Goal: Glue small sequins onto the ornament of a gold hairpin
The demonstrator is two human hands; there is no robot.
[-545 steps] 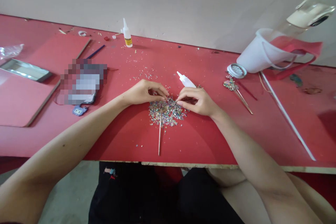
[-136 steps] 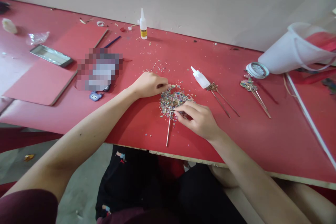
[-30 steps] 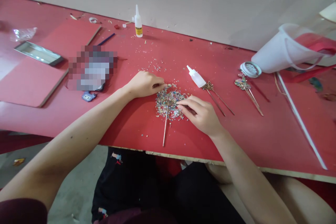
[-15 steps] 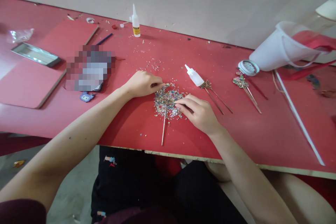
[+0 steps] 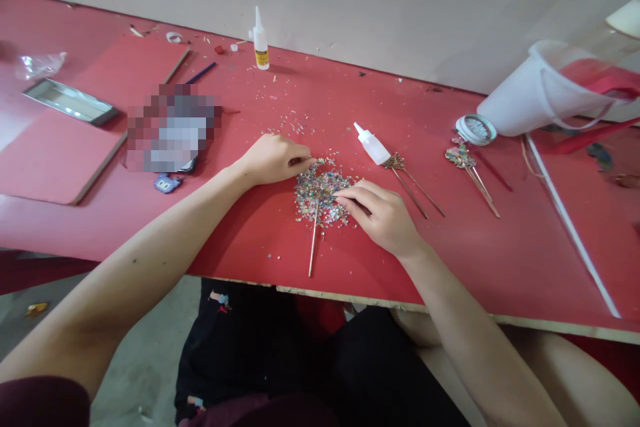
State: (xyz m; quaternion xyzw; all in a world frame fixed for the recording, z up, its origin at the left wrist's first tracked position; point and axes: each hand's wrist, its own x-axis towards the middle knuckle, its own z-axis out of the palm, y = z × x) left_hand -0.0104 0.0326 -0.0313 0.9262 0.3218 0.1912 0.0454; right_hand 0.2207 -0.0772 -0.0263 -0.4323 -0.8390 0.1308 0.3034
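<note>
1. Well to the left of the left hand, a clear crumpled wrapper and a shallow tray lie by a red board.
2. Nearer that hand, still on its left, come a thing hidden by pixels and a small blue piece.
3. Beyond the left hand, away from the person, a bottle with a yellow label stands upright.
4. The left hand is curled, fingertips bunched at the heap's far left edge; whether it grips anything I cannot tell.
5. Between the hands lies the heap of glittering chips, and a thin gold rod runs from it towards the person.
6. The right hand has thumb and forefinger pinched on a thin metallic piece, which reaches left over the heap; its shape is too small to make out.
7. Just beyond the right hand, a white bottle lies against the head of a two-pronged pin.
8. Farther right of it are a pin with a multicoloured head, a round white lid and a tipped white bucket.
</note>
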